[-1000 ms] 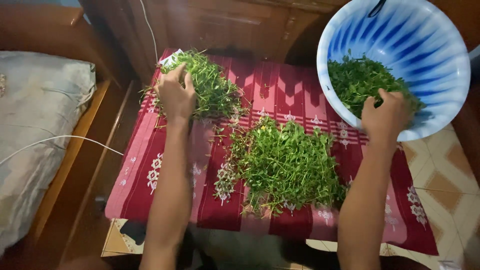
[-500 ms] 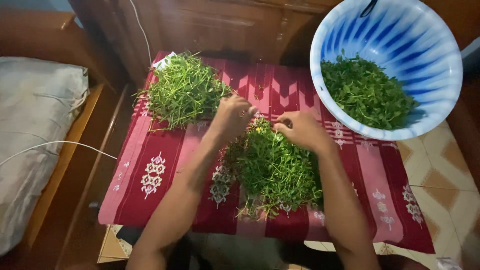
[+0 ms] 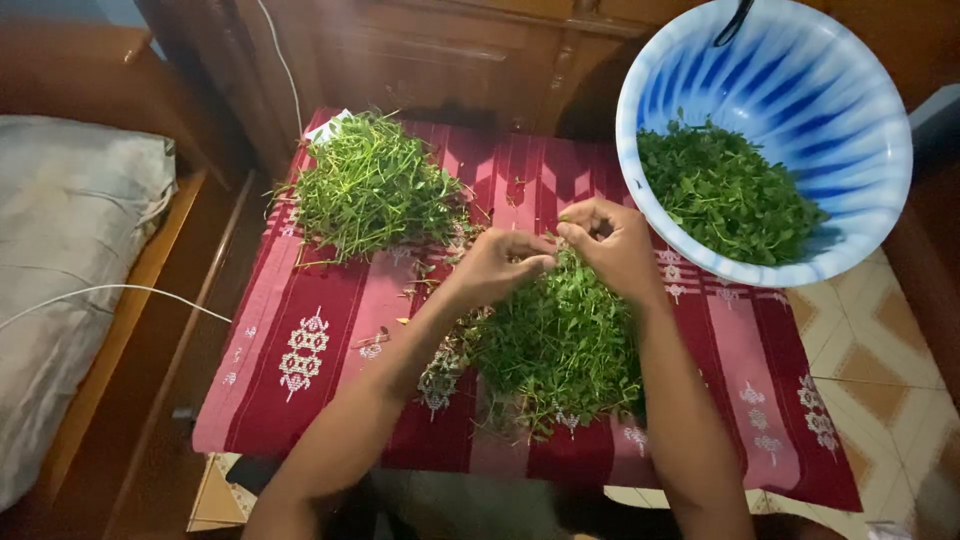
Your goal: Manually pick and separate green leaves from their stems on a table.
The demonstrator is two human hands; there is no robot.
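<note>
**Hands meet over the middle pile of greens**

Your left hand [image 3: 497, 263] and right hand [image 3: 612, 243] sit close together at the far edge of the middle pile [image 3: 560, 340], just above the leaves. Left fingers are drawn together, thumb to fingertips, in a pinch; what they grip is too small to make out, likely a sprig. Right fingers curl inward toward the left ones; you can't tell if they clamp a stem or only touch it.

Step in hand, as a judgement: picking over one sprig from the middle pile, stem from leaf. Stems seem to go to the far-left pile [image 3: 372, 188], which looks stalkier; leaves to the bowl [image 3: 880, 190], far right, blue and white streaked, tilted toward you and part full of leafy greens [image 3: 728, 195]. The next move calls for a clean pinch with both hands, then a short reach to either side without dragging loose leaves off the cloth [image 3: 310, 300].

The cloth is dark red with pale stripes and white woven motifs, and it covers a low table. A small white scrap, perhaps paper, peeks out behind the far-left pile [image 3: 325, 126]; no label or print can be read on it. No packages or signs in view. Left of the table: a grey cushion [image 3: 70, 250] and a white cable [image 3: 110, 293]
</note>
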